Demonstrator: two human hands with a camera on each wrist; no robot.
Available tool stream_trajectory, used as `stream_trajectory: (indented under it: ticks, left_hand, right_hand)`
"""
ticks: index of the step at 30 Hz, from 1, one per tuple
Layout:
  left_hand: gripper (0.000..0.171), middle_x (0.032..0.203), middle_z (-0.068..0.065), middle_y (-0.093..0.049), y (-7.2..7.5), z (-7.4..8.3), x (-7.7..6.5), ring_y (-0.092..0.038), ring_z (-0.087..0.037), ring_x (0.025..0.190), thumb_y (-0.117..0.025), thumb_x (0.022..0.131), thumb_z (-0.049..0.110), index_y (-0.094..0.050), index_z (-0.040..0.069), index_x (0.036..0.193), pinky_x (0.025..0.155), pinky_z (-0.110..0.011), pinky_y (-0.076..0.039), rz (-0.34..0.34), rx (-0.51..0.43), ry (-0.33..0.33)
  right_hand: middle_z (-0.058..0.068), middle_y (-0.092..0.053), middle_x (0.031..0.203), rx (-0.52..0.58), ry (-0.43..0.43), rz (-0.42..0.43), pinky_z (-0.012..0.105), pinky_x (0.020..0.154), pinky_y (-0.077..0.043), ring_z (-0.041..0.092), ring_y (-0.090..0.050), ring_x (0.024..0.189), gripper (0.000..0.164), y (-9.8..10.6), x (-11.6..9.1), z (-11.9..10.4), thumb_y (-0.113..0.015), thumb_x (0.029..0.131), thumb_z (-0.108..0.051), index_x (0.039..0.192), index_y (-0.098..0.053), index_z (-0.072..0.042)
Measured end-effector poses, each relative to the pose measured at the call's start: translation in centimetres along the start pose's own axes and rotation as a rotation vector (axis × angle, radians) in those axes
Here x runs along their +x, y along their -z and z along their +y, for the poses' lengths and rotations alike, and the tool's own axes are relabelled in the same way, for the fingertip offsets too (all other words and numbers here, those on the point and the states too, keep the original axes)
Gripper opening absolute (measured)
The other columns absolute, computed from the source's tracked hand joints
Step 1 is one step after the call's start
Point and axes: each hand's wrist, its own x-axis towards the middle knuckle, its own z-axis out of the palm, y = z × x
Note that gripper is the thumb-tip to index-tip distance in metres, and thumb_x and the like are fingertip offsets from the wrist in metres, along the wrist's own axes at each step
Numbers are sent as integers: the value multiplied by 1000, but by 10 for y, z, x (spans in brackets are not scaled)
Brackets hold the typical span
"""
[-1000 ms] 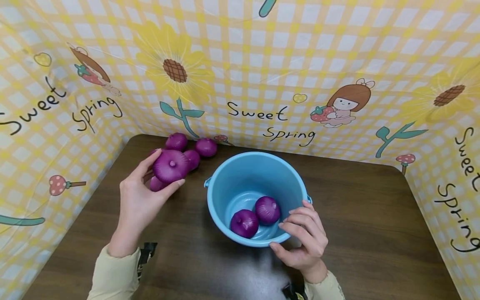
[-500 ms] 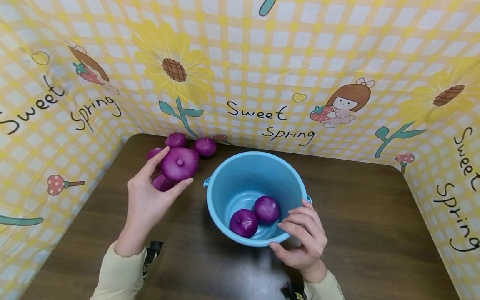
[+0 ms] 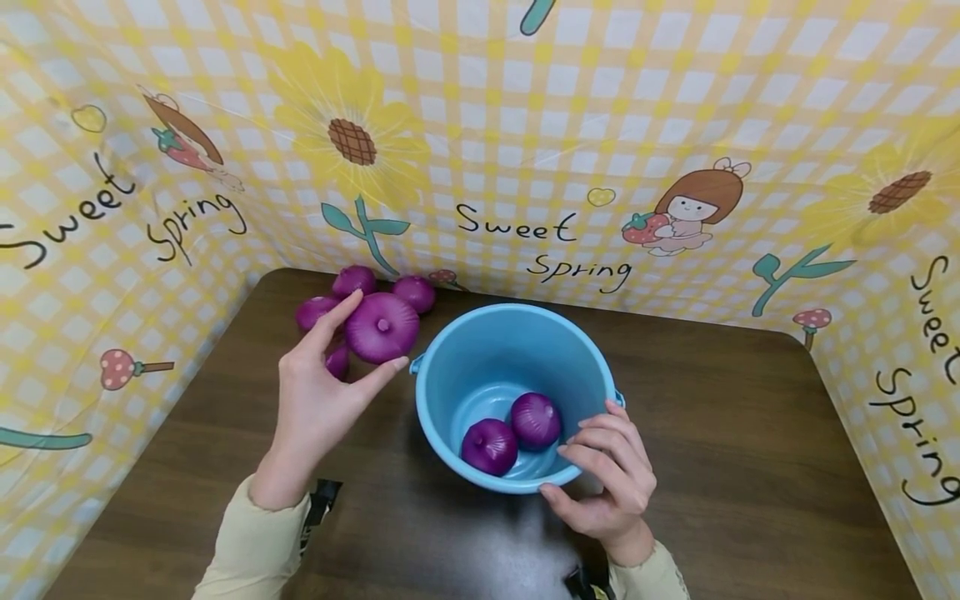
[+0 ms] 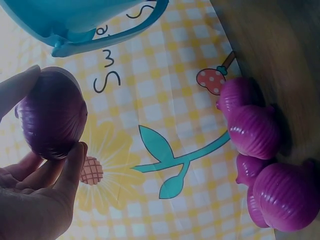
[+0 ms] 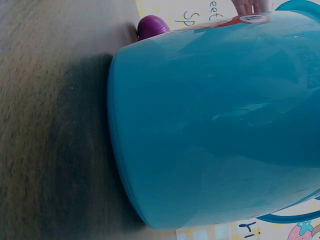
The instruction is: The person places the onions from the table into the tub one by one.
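My left hand (image 3: 322,400) holds a purple onion (image 3: 382,327) between thumb and fingers, raised above the table just left of the blue bucket (image 3: 513,312). In the left wrist view the same held onion (image 4: 52,112) shows from its side, below the bucket's rim and handle (image 4: 115,42). My right hand (image 3: 611,475) grips the bucket's near right rim, thumb outside and fingertips over the edge. Two onions lie inside the bucket, a left one (image 3: 489,447) and a right one (image 3: 535,421). The bucket's side wall (image 5: 215,120) fills the right wrist view, where no right fingers show.
Several more onions (image 3: 414,293) lie in a cluster at the table's back left, partly hidden behind the left hand. The brown wooden table (image 3: 735,433) extends to the right. A yellow checked cloth (image 3: 480,108) walls the back and both sides.
My left hand has carried the onion rightward, from over the onion cluster toward the bucket. The right hand and the bucket have stayed in place.
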Motion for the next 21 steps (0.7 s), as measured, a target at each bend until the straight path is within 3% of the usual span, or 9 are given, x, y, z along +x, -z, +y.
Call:
stream_trajectory:
  ticks: [9, 16, 21]
  left_hand:
    - [85, 137, 4, -63, -7, 8, 2, -57, -16, 101, -97, 67, 12, -61, 18, 144, 72, -19, -44, -5, -50, -42]
    - [87, 138, 3, -62, -13, 16, 3, -65, -20, 111, -99, 64, 9, -61, 14, 142, 92, -18, -50, -21, -123, -85]
    - [87, 137, 2, -63, -18, 20, 1, -68, -20, 108, -98, 67, 11, -59, 17, 145, 91, -20, -52, -48, -123, -101]
  right_hand:
    - [14, -66, 70, -5, -7, -8, 50, 102, -48, 33, -61, 71, 48, 2, -2, 1, -80, 85, -45, 72, -72, 0]
    - [14, -65, 69, -2, 2, 1, 50, 102, -49, 33, -60, 70, 48, 1, -1, 0, -80, 86, -44, 71, -71, 0]
    - [14, -64, 69, 1, 7, 9, 51, 101, -49, 34, -60, 70, 48, 0, 0, 0, -80, 86, -44, 70, -71, 0]
